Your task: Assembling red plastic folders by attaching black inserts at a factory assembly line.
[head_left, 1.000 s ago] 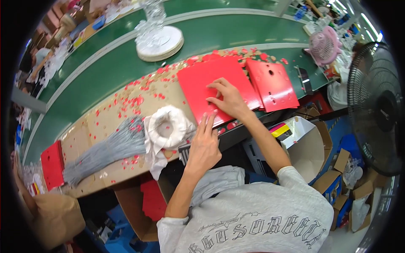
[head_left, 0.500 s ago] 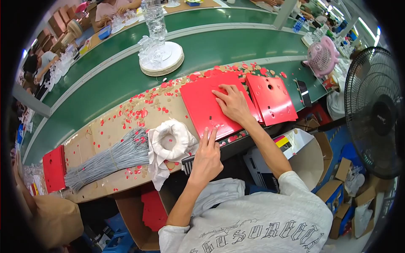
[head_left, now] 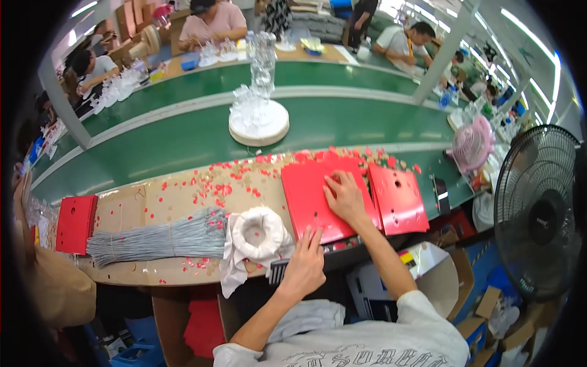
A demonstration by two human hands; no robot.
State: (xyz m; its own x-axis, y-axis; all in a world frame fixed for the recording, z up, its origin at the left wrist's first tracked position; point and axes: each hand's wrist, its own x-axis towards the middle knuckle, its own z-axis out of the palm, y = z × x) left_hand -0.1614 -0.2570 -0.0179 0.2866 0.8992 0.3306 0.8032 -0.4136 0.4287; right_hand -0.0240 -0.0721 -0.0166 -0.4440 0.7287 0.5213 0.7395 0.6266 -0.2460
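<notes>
A: Right hand [head_left: 344, 199]?
B: Flat on the red card [head_left: 318, 199], fingers spread, pressing down, gripping nothing.
A: And the card?
B: Lying on the bench [head_left: 153, 208], near edge toward the body, just beside a second red card [head_left: 398, 199] with holes on the right.
A: Left hand [head_left: 304, 264]?
B: At the card's near edge, fingers loosely apart, tips touching the card; clamped on nothing visible. Beneath the palm, a dark comb-like piece [head_left: 278, 271], partly hidden.
A: To the left of that?
B: White ring [head_left: 257, 229] on a white cloth, then a grey wire bundle [head_left: 159, 238], then a red stack [head_left: 75, 223] at the far left end.
A: Scattered around?
B: Red scraps [head_left: 214, 186] all over the bench. Beyond, a green belt [head_left: 159, 147] carrying a round white tray [head_left: 258, 125] of clear glassware.
</notes>
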